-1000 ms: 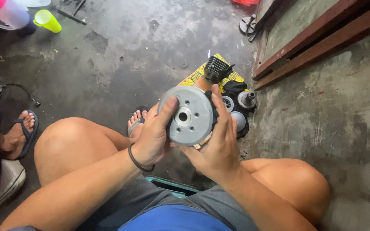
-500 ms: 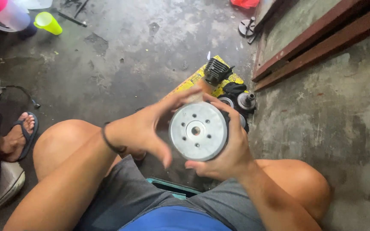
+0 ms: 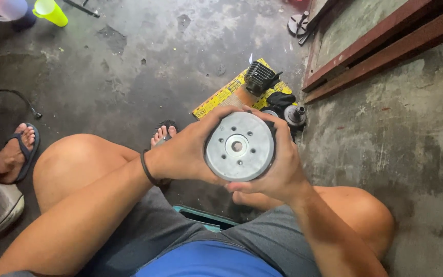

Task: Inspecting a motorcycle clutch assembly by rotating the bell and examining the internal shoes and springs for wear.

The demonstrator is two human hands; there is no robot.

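Above the lap, between the knees: a round grey metal disc [image 3: 239, 146] is held up face-on to the camera, its flat face with a centre hole and a ring of small holes turned upward, which looks like a hold for inspecting it.
Far left floor: another person's foot in a dark sandal [image 3: 14, 152] rests on the concrete floor [image 3: 129, 66], with a small grey device and its black cable [image 3: 11, 97] just above it; both are well apart from the disc.
Top left: a lime-green cup [image 3: 51, 11] stands near a pale tub at the picture's edge.
Left hand [image 3: 185, 151]: wrapped around the disc's left rim, thumb over the top edge, fingers closed on it; a black band sits on the wrist. The grip on the rim keeps the face uncovered.
Right hand [image 3: 278, 172]: cupped under and round the right rim, closed on the disc, bearing it from below.
Beyond the disc: a yellow cardboard sheet [image 3: 226, 95] lies on the floor carrying a black finned engine part [image 3: 260, 77] and a small shafted metal part [image 3: 295, 115]; the disc and hands hide some of what lies there.
Right: a reddish-brown wooden frame [image 3: 385, 43] runs diagonally along a raised concrete ledge.
In the way: nothing stands between the hands and the disc; the knees close in on both sides.
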